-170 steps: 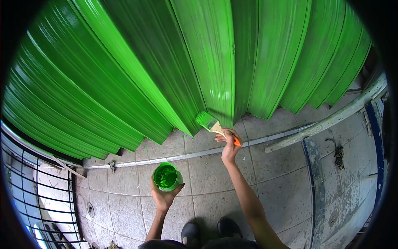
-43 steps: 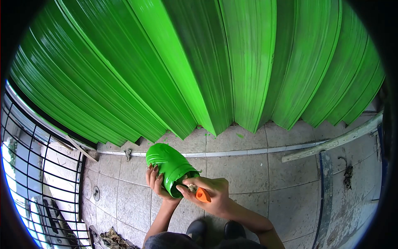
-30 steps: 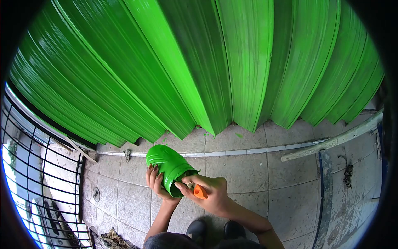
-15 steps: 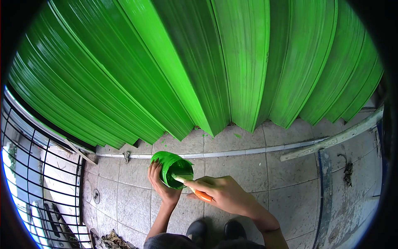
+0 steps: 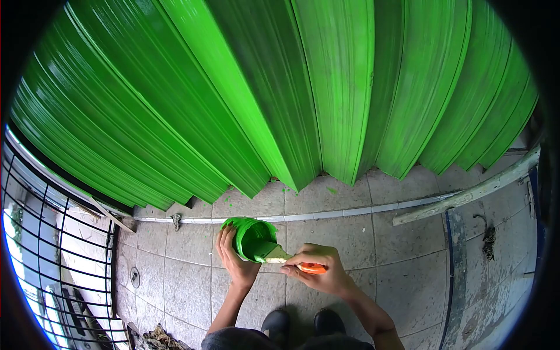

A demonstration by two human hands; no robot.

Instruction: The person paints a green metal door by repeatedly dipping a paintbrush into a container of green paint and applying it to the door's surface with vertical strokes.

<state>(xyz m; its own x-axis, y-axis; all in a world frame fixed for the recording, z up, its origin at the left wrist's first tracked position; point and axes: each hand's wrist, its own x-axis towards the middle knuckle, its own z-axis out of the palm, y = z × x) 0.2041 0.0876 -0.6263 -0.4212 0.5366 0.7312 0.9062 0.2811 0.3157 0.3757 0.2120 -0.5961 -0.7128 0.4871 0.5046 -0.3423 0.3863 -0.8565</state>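
Observation:
My left hand (image 5: 236,256) is wrapped round a green paint container (image 5: 240,233), which tilts with its mouth toward the right. Green paint coats its inside. In my right hand (image 5: 324,271) is a paintbrush (image 5: 276,254) with an orange-tipped handle. The brush's bristle end lies in the container's mouth, partly hidden by the rim, and its pale ferrule area shows outside. Above both hands stands a folded metal shutter (image 5: 280,99), glossy green on the left and duller and streaky toward the right.
Grey floor tiles (image 5: 332,239) with a raised white-edged strip lie below the shutter, with green drips near its bottom edge. A black grille (image 5: 64,233) stands at left. A pale pole (image 5: 461,198) and a blue-edged bar (image 5: 454,274) are at right. Dry debris (image 5: 160,338) lies lower left.
The brush, earlier at the shutter and then deep in the container, is now drawn partly out to the right. The container has turned from steeply tipped to more upright, its mouth more visible.

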